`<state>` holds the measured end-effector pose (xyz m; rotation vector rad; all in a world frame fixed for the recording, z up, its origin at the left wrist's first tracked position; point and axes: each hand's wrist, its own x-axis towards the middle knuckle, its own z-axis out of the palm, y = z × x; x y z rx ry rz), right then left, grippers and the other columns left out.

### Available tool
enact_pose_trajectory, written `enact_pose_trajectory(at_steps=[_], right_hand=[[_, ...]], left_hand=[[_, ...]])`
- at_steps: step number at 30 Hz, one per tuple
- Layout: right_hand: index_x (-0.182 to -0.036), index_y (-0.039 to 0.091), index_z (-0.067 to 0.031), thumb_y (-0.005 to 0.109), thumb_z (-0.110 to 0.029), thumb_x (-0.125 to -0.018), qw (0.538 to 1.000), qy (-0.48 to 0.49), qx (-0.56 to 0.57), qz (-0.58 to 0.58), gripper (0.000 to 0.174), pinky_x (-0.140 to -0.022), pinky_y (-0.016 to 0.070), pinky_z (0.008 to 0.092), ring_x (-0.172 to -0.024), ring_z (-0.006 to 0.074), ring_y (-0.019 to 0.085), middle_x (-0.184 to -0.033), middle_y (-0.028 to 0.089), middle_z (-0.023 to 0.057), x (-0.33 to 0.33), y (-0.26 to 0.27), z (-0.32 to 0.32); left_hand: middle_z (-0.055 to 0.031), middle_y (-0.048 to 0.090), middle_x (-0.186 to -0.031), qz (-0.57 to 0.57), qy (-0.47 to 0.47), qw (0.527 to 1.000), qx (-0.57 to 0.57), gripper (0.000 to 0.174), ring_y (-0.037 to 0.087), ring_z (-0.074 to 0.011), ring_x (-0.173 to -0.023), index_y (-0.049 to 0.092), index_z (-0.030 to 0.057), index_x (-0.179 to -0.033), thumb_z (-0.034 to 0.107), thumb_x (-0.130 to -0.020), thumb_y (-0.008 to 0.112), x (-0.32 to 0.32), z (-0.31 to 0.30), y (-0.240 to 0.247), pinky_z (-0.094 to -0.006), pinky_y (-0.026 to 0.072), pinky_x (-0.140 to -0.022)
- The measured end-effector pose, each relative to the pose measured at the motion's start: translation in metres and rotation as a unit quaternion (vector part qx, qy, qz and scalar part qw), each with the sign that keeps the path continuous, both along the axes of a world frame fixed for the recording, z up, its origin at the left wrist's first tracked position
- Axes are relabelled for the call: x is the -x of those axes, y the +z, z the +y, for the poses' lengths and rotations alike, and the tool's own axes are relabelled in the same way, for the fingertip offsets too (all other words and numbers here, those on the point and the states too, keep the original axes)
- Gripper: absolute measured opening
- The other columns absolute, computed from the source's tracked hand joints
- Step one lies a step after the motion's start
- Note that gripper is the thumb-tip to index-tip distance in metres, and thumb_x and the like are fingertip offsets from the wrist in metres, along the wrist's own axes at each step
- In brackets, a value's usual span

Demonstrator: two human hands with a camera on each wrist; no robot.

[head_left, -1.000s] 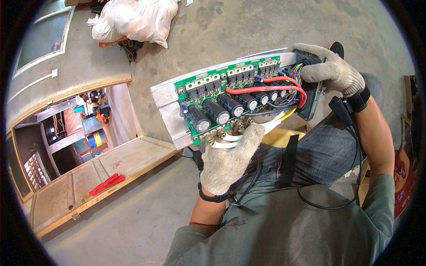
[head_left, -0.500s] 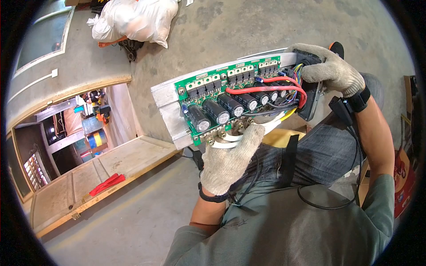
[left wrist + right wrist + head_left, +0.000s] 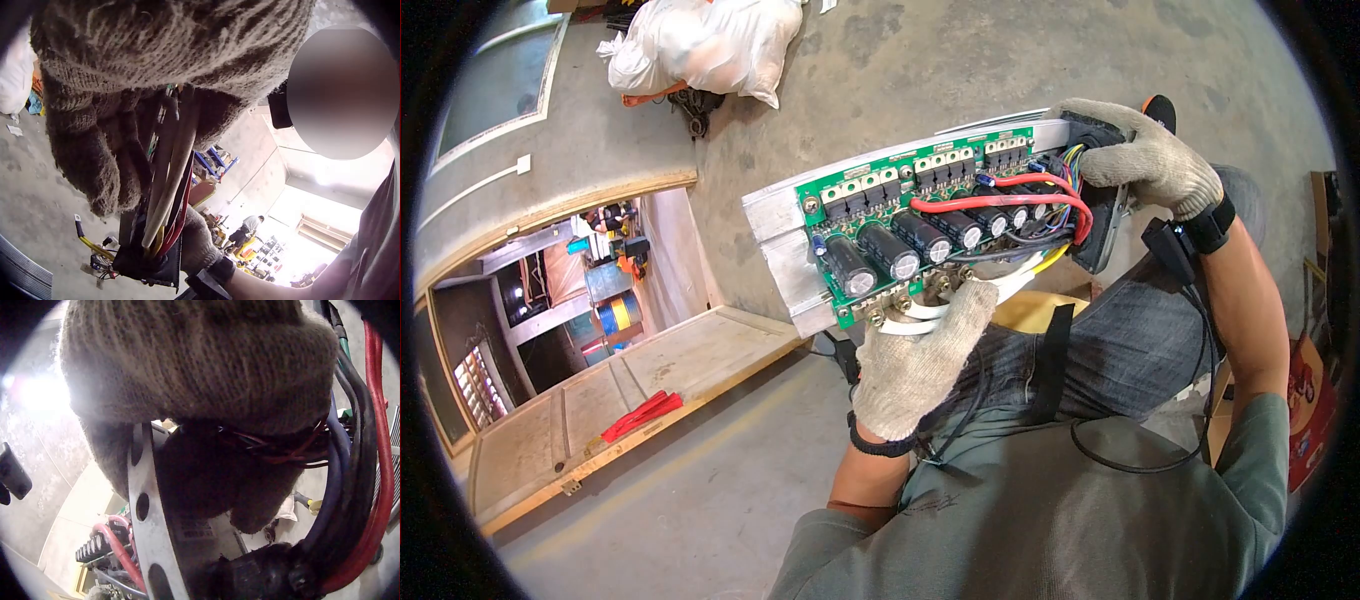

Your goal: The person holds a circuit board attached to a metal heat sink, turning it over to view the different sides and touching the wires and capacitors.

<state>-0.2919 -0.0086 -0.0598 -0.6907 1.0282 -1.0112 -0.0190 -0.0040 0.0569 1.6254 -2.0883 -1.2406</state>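
Observation:
A green circuit board (image 3: 880, 208) with black capacitors lies along a silver metal heatsink (image 3: 785, 262), raised over the person's lap. The gloved left hand (image 3: 922, 365) grips its lower edge by the white cables (image 3: 1012, 284); in the left wrist view that hand (image 3: 169, 69) curls round the unit, its far fingers partly hidden. At the other end, the gloved right hand (image 3: 1150, 155) holds the black end plate (image 3: 1103, 232), thumb on the near side. Red cables (image 3: 1000, 203) cross the board. In the right wrist view a metal strip with holes (image 3: 147, 512) passes under the right hand (image 3: 200, 369).
White bags (image 3: 705, 45) lie on the concrete floor (image 3: 920, 60). At the left, red-handled pliers (image 3: 640, 417) rest on a wooden door panel (image 3: 730, 350). Red and brown boxes (image 3: 1305, 400) stand at the right. In the left wrist view a person (image 3: 247, 231) is in the background.
The board and heatsink have shifted very slightly to the right at their left end. Both hands keep their hold.

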Motion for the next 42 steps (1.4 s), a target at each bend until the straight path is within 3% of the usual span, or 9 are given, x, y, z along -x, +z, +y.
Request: enact_pose_trajectory(at_steps=[3, 6, 8, 9, 14, 18, 33, 39, 42], right_hand=[[-0.142, 0.037, 0.0063, 0.074, -0.012, -0.074, 1.000, 0.003, 0.007, -0.006, 0.079, -0.096, 0.0508, 0.0344, -0.108, 0.0225, 0.062, -0.124, 0.060, 0.0169, 0.002, -0.005, 0.000], [-0.141, 0.037, 0.0071, 0.075, -0.013, -0.073, 1.000, 0.005, 0.005, 0.011, 0.081, -0.096, 0.0508, 0.0347, -0.108, 0.0232, 0.062, -0.124, 0.059, 0.0175, 0.003, -0.005, 0.000], [-0.141, 0.037, 0.0070, 0.075, -0.013, -0.073, 1.000, 0.001, 0.001, 0.009, 0.081, -0.096, 0.0508, 0.0345, -0.108, 0.0233, 0.062, -0.124, 0.059, 0.0175, 0.002, -0.004, 0.000], [-0.141, 0.037, 0.0070, 0.075, -0.013, -0.073, 1.000, 0.001, 0.001, 0.009, 0.081, -0.096, 0.0508, 0.0345, -0.108, 0.0233, 0.062, -0.124, 0.059, 0.0175, 0.002, -0.004, 0.000], [-0.141, 0.037, 0.0071, 0.075, -0.014, -0.073, 1.000, -0.001, 0.000, -0.002, 0.081, -0.095, 0.0509, 0.0344, -0.106, 0.0233, 0.063, -0.124, 0.059, 0.0175, 0.002, -0.005, 0.000], [-0.141, 0.038, 0.0070, 0.076, -0.014, -0.072, 1.000, -0.010, 0.000, -0.015, 0.081, -0.095, 0.0511, 0.0343, -0.106, 0.0234, 0.063, -0.124, 0.060, 0.0175, 0.001, -0.007, 0.001], [-0.140, 0.039, 0.0070, 0.075, -0.015, -0.073, 1.000, 0.001, 0.006, 0.015, 0.080, -0.093, 0.0520, 0.0340, -0.105, 0.0234, 0.063, -0.123, 0.060, 0.0178, 0.002, -0.003, 0.000], [-0.140, 0.040, 0.0060, 0.075, -0.015, -0.073, 1.000, -0.001, -0.003, 0.004, 0.079, -0.094, 0.0513, 0.0333, -0.105, 0.0221, 0.063, -0.123, 0.060, 0.0168, 0.001, -0.002, 0.000], [-0.140, 0.041, 0.0053, 0.075, -0.015, -0.073, 1.000, -0.001, 0.009, 0.008, 0.078, -0.096, 0.0502, 0.0332, -0.105, 0.0218, 0.063, -0.123, 0.060, 0.0162, 0.001, -0.003, 0.000]], left_hand=[[-0.0106, 0.072, -0.093, 0.015, 0.049, 0.998, -0.030, 0.018, 0.070, -0.0170, -0.082, 0.070, 0.0029, -0.100, 0.014, -0.085, 0.072, 0.000, 0.000, -0.002, -0.0306, 0.0549, -0.070], [-0.0102, 0.072, -0.093, -0.006, -0.047, 0.997, 0.061, 0.019, 0.070, -0.0163, -0.082, 0.070, 0.0023, -0.099, 0.015, -0.085, 0.072, -0.003, 0.000, -0.004, -0.0302, 0.0547, -0.069], [-0.0104, 0.072, -0.093, 0.027, 0.080, 0.994, -0.069, 0.020, 0.070, -0.0174, -0.082, 0.070, 0.0028, -0.101, 0.015, -0.086, 0.072, 0.003, 0.000, 0.001, -0.0304, 0.0549, -0.069], [-0.0104, 0.072, -0.093, 0.027, 0.080, 0.994, -0.069, 0.020, 0.070, -0.0174, -0.082, 0.070, 0.0028, -0.101, 0.015, -0.086, 0.072, 0.002, 0.000, 0.001, -0.0304, 0.0549, -0.069], [-0.0116, 0.071, -0.098, 0.020, -0.057, 0.996, 0.063, 0.023, 0.071, -0.0216, -0.084, 0.070, 0.0088, -0.108, 0.008, -0.084, 0.070, -0.011, 0.003, -0.009, -0.0325, 0.0561, -0.071], [-0.0116, 0.071, -0.098, -0.009, -0.073, 0.995, 0.073, 0.024, 0.071, -0.0221, -0.085, 0.070, 0.0100, -0.108, 0.006, -0.084, 0.070, -0.010, 0.003, -0.008, -0.0331, 0.0563, -0.071], [-0.0118, 0.071, -0.097, 0.037, 0.013, 0.999, -0.023, 0.022, 0.071, -0.0223, -0.084, 0.070, 0.0076, -0.106, 0.006, -0.085, 0.069, -0.009, 0.004, -0.011, -0.0335, 0.0561, -0.072], [-0.0119, 0.071, -0.096, 0.008, -0.053, 0.997, 0.049, 0.020, 0.071, -0.0219, -0.083, 0.070, 0.0074, -0.105, 0.007, -0.085, 0.069, -0.009, 0.000, -0.010, -0.0332, 0.0561, -0.070], [-0.0119, 0.071, -0.095, -0.060, -0.154, 0.973, 0.160, 0.019, 0.070, -0.0214, -0.083, 0.071, 0.0068, -0.104, 0.009, -0.085, 0.070, -0.009, -0.002, -0.010, -0.0327, 0.0557, -0.070]])
